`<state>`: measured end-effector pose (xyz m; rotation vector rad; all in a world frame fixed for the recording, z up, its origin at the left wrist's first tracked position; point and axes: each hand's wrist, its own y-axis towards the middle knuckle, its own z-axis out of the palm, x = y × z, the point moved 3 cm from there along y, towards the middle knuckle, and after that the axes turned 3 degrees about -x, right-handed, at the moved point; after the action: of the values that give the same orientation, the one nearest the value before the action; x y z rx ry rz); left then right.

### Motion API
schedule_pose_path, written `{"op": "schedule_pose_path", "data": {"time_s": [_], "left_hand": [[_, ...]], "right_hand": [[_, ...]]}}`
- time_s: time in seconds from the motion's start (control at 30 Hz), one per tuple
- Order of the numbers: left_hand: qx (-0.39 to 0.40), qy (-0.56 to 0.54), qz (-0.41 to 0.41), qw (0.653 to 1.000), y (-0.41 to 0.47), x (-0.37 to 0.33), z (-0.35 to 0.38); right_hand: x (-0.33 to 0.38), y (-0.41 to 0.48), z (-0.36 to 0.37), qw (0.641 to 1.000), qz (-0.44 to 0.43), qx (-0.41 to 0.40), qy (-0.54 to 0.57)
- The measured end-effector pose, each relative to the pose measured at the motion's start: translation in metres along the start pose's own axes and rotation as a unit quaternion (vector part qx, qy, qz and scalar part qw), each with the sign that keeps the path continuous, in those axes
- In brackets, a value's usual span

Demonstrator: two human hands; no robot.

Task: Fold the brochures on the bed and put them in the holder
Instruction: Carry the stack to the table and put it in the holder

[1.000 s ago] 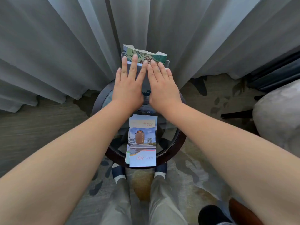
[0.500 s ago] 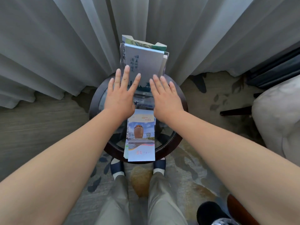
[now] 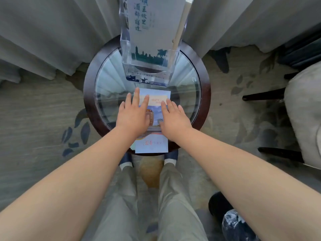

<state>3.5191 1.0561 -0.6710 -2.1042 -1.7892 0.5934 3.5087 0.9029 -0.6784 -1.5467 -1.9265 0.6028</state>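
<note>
Seen from above at frame centre: round glass-topped table [image 3: 194, 79] with a dark wooden rim. At top centre, a clear acrylic holder [image 3: 126, 49] standing upright at the table's far edge, already loaded with pale brochures [image 3: 152, 23] printed with dark green characters and a skyline. Just below it, a stack of folded brochures [image 3: 152, 145] lying flat on the glass, its near end overhanging the rim. Left hand [image 3: 132, 116] and right hand [image 3: 174, 120] both palm-down on the stack – fingers spread and flat, gripping nothing. Grey curtains [image 3: 52, 32] across the top; patterned carpet [image 3: 34, 119] at left and right.
</note>
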Motion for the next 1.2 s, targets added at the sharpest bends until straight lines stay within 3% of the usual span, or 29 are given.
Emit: {"op": "schedule_pose_path", "data": {"time_s": [0.27,0.47,0.63,0.87,1.03,1.2], "left_hand": [[0.016,-0.142,-0.064,0.988,-0.01,-0.002,0.037],[-0.114,-0.25,-0.057,0.96,-0.017,-0.005,0.05],[-0.193,-0.399,-0.173,0.88,-0.022,-0.005,0.048],[-0.218,-0.522,-0.238,0.789,-0.01,0.002,0.047],[-0.222,-0.435,-0.159,0.858,-0.008,-0.011,0.056],[-0.253,-0.345,-0.105,0.897,-0.014,-0.019,0.058]], "right_hand": [[-0.006,-0.001,0.03,0.999,-0.005,0.012,-0.031],[0.0,0.003,0.041,1.0,0.003,-0.012,-0.004],[0.005,0.006,0.049,0.99,0.002,-0.052,0.134],[0.009,0.007,0.06,0.984,-0.003,-0.086,0.157],[0.009,0.01,0.063,0.985,-0.018,-0.097,0.139],[0.006,0.01,0.065,0.989,-0.023,-0.117,0.088]]}}
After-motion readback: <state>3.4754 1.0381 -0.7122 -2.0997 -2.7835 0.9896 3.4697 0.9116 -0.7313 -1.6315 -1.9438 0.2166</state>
